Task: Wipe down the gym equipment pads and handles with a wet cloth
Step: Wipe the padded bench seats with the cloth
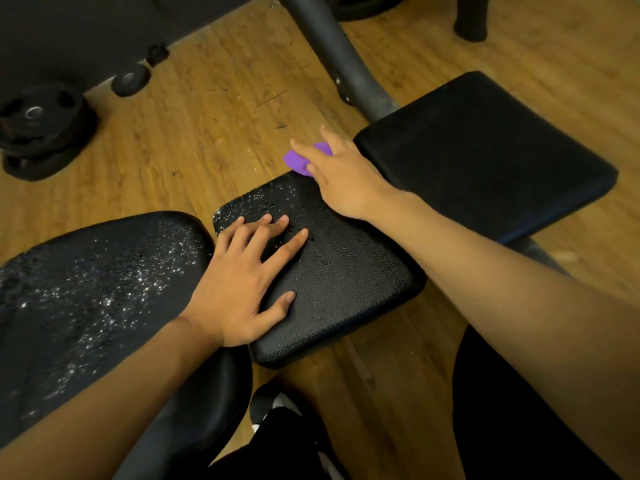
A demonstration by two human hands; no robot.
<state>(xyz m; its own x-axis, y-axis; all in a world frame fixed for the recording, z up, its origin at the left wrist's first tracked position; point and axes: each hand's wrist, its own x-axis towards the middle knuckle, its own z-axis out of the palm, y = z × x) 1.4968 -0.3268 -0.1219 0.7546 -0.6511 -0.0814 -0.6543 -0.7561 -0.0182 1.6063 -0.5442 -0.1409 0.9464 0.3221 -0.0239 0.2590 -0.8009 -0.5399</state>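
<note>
Now your left hand (239,289) lies flat, fingers spread, likely steadying the wet pad (346,282). Just beyond those fingertips, your right hand (343,178) covers the purple cloth (298,162) at the pad's far edge, fingers mostly straight; any pinch is unclear.

Left hand (239,285): bare, with short, plain nails; the forearm is uncovered.
Right hand (343,181): bare; the forearm is uncovered to the frame edge.
Legs: black trousers (519,410) of plain dark fabric.
Foot: black shoe (273,408) with white patches.
</note>
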